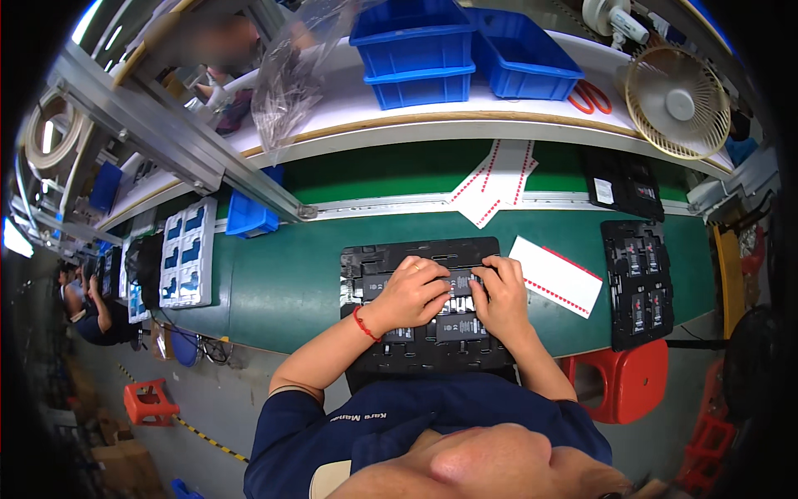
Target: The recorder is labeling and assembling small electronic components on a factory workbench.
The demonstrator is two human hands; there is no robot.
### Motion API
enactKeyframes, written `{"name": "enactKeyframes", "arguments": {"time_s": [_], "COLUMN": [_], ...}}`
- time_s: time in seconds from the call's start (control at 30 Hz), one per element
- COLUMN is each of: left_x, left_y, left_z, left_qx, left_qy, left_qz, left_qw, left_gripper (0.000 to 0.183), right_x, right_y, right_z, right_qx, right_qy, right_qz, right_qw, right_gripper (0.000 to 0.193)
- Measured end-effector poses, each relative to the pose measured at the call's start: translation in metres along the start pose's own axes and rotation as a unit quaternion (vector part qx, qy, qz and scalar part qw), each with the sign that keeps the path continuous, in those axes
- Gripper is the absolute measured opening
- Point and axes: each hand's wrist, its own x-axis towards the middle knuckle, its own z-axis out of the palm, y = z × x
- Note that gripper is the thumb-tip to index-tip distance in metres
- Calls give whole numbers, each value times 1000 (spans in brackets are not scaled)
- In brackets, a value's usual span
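Observation:
In front of me on the green bench lies a black tray (pixel 424 249) with several flat black batteries in its recesses. My left hand (pixel 413 291), with a red cord at the wrist, bends its fingers over the tray's middle. Its fingertips meet the left end of a flat black battery (pixel 460 283). From the other side my right hand (pixel 501 293) curls its fingers down at the same battery's right end. The thumbs and some fingertips are partly hidden. Nearer my body, another battery (pixel 461 327) sits in the tray, untouched.
White sheets with red marks (pixel 559 279) lie right of the tray. Farther right is a second black tray (pixel 617 287) with batteries. Blue bins (pixel 424 54) and a fan (pixel 677 102) stand on the shelf ahead. A white tray (pixel 199 249) is at left, a red stool (pixel 636 382) below right.

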Motion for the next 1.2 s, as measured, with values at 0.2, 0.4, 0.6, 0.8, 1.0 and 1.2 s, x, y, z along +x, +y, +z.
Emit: {"name": "enactKeyframes", "arguments": {"time_s": [0.2,0.4,0.6,0.8,1.0,1.2], "left_x": [1,1,5,6,6,4], "left_y": [1,2,6,7,6,5], "left_z": [-1,-2,-3,-3,-2,-1], "left_qx": [8,11,16,28,37,41], "left_qy": [4,-7,-13,-24,-25,-23], "left_qz": [5,-4,-16,-22,-22,-20], "left_qw": [1000,1000,1000,999,999,999], "left_gripper": [13,14,13,15,13,13], "right_x": [-1,-2,-5,-9,-10,-9], "right_y": [1,4,9,12,13,13], "right_z": [0,1,0,0,0,1], "right_qx": [19,44,81,98,96,102], "right_qy": [0,1,9,12,11,14], "right_qz": [9,22,26,25,19,23], "right_qw": [1000,999,996,995,995,994], "right_gripper": [23,22,20,18,18,17]}}
